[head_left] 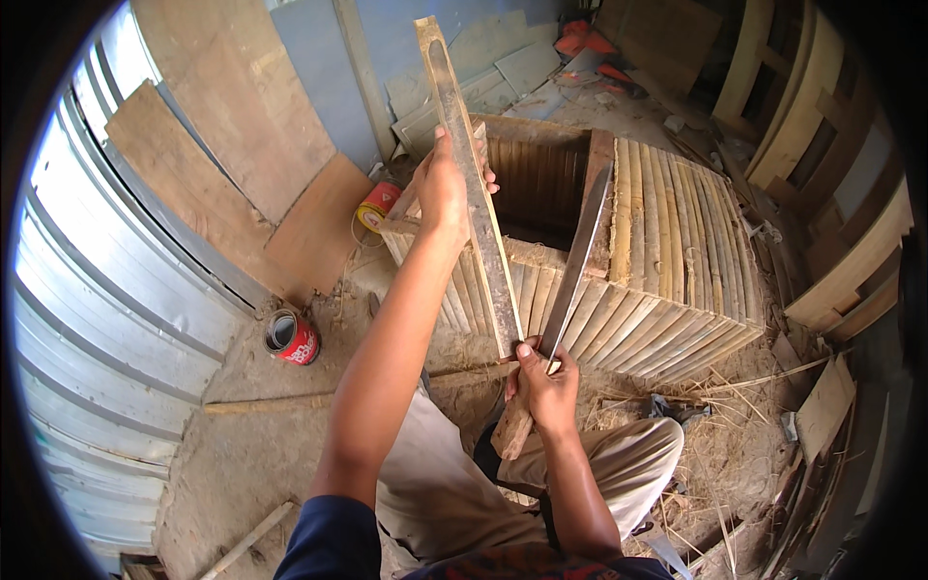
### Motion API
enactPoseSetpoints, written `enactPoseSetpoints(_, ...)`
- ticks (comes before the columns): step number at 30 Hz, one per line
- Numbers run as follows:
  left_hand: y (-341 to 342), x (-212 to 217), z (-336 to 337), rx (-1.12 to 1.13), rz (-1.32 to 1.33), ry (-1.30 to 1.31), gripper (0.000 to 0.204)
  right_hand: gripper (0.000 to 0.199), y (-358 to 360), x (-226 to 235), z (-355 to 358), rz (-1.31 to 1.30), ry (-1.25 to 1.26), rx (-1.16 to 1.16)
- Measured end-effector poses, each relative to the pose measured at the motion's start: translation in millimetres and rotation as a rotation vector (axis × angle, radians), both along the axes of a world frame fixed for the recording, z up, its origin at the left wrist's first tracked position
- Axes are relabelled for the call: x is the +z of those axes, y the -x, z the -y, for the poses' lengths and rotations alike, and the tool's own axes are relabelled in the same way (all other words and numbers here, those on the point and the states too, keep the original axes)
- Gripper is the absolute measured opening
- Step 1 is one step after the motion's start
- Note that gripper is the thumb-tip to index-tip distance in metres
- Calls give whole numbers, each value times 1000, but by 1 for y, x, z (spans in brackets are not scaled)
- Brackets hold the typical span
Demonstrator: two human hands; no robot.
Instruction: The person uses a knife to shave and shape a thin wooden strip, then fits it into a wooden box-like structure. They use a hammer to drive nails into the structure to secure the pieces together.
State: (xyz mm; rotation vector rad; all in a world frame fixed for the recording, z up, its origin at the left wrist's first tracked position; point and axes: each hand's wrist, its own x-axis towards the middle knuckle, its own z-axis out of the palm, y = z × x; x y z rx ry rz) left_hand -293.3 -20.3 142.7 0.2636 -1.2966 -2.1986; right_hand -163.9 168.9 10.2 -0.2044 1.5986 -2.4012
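Bamboo strip stands tilted, its low end near the right hand, just in front of the slatted crate. That hand is closed around a long knife beside the strip. Higher up, the left hand wraps the strip (steadying it). Shaving looks underway; next, careful, straight strokes.
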Motion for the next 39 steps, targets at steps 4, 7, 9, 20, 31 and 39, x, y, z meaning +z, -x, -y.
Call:
enactPoseSetpoints(4, 0, -1, 2, 22, 8, 39, 55, 17, 0, 3, -1, 38, 110, 31)
enactPoseSetpoints(7, 1, -1, 2, 55, -8, 22, 51, 14, -1, 4, -2, 81, 147, 49)
enactPoseSetpoints(9, 1, -1, 2, 84, -22, 14, 49, 13, -1, 4, -3, 94, 158, 43)
enactPoseSetpoints(20, 4, -7, 2, 150, -9, 50, 43, 22, 0, 3, -3, 123, 193, 64)
enactPoseSetpoints(31, 10, -12, -3, 425, -446, 558, 43, 22, -2, -6, 0, 92, 133, 68)
enactPoseSetpoints(39, 10, -17, -11, 390, -413, 488, 42, 23, -1, -9, 2, 97, 77, 53)
